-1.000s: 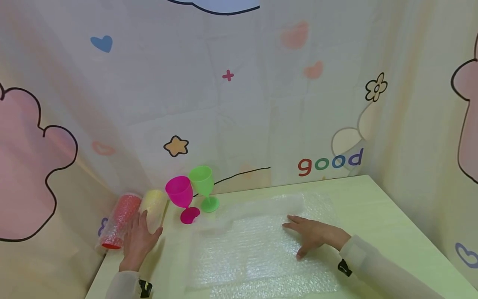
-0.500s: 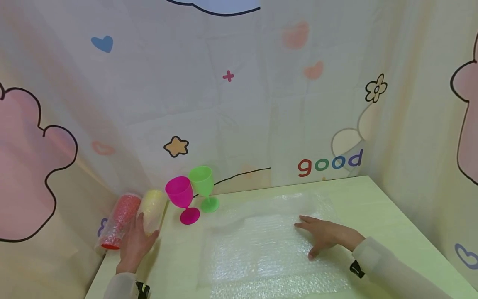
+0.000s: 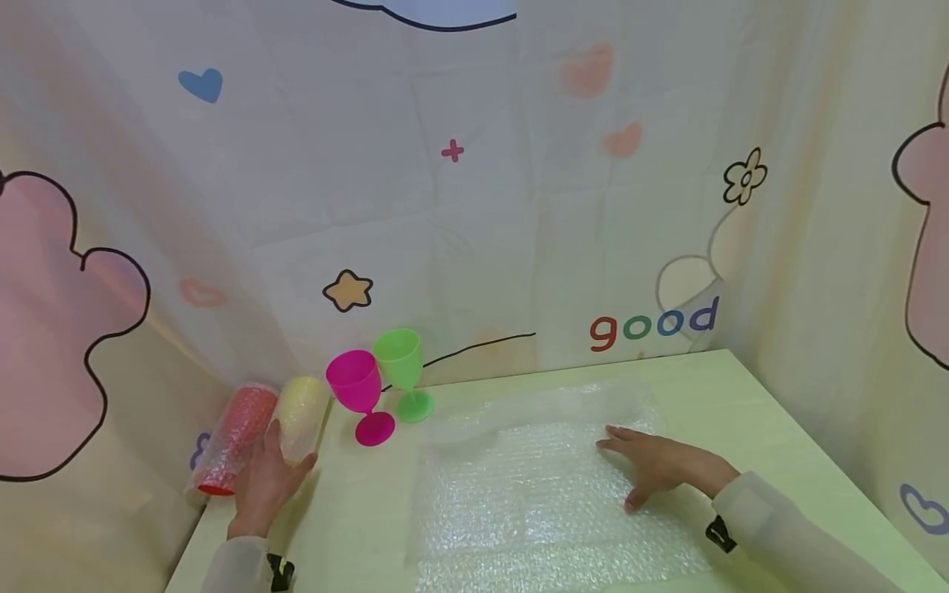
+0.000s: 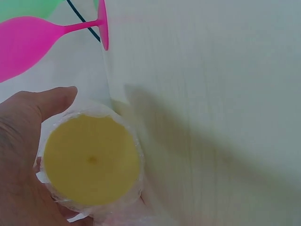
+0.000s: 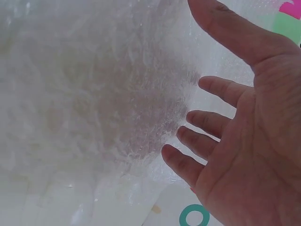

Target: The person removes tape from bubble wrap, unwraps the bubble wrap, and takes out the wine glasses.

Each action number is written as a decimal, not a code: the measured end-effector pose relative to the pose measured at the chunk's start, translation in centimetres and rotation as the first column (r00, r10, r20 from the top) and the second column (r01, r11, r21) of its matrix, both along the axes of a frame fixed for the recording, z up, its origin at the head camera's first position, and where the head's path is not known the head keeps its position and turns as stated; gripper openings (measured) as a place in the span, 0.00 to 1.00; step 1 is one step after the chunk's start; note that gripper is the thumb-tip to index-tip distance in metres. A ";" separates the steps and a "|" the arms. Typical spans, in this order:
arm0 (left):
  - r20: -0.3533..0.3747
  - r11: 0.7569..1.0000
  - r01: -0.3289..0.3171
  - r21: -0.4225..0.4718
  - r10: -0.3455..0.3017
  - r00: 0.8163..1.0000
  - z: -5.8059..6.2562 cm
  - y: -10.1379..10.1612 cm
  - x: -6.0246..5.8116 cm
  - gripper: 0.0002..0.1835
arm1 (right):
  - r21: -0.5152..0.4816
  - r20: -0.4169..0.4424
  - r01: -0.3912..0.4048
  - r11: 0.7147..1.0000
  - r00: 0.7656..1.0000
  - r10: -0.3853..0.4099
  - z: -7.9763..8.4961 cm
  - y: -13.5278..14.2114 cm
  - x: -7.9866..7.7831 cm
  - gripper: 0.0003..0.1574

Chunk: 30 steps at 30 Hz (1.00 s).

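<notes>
In the head view my left hand (image 3: 264,486) is at a yellow bubble-wrapped cylinder (image 3: 300,422) standing at the left. Its fingers reach between this and a red wrapped cylinder (image 3: 240,441). The left wrist view shows the yellow round end (image 4: 91,160) close up, with the thumb loosely spread beside its rim and the other fingers partly hidden behind. My right hand (image 3: 663,464) rests spread on a clear bubble-wrap sheet (image 3: 519,494) lying over the table; in the right wrist view its fingers lie straight and apart beside the wrap (image 5: 117,94).
A pink goblet (image 3: 356,381) and a green goblet (image 3: 400,360) stand upright near the back edge, right of the cylinders. Behind the pale table (image 3: 749,436) hangs a printed curtain (image 3: 482,222), which also closes off both sides.
The right hand has slid to the right, and the bubble-wrap sheet has shifted right with it, away from the pink goblet's foot. The left hand has drawn slightly left; the cylinders stay put.
</notes>
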<state>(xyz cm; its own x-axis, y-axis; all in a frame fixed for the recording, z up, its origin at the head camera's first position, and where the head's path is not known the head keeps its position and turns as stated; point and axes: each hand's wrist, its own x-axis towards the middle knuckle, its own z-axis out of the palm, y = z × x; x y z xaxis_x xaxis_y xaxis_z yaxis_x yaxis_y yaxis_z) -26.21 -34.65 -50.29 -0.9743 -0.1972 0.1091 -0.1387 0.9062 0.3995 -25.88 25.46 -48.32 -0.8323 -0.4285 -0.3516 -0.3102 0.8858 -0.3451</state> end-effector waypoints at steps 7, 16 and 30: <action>-0.013 1.000 -0.005 -0.019 0.005 1.000 -0.2 0.1 -0.2 0.57 | -0.023 0.001 -0.004 1.000 1.000 0.004 -0.1 0.2 0.1 0.64; -0.108 1.000 -0.026 -0.002 0.026 0.994 -1.1 0.0 -0.3 0.48 | -0.040 0.008 0.008 0.999 1.000 -0.008 -0.4 0.2 0.0 0.63; -0.228 0.995 -0.095 0.041 0.102 0.968 -0.3 1.0 0.6 0.40 | -0.037 0.006 0.013 0.999 1.000 -0.013 -0.5 0.3 0.1 0.63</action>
<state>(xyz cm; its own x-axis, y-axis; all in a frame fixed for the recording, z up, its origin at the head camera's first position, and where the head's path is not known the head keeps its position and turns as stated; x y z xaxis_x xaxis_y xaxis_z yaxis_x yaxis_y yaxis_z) -25.62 -33.65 -50.60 -0.8995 -0.2979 0.3196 -0.1287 0.8797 0.4577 -25.74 25.71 -48.81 -0.8359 -0.4306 -0.3402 -0.2967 0.8762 -0.3798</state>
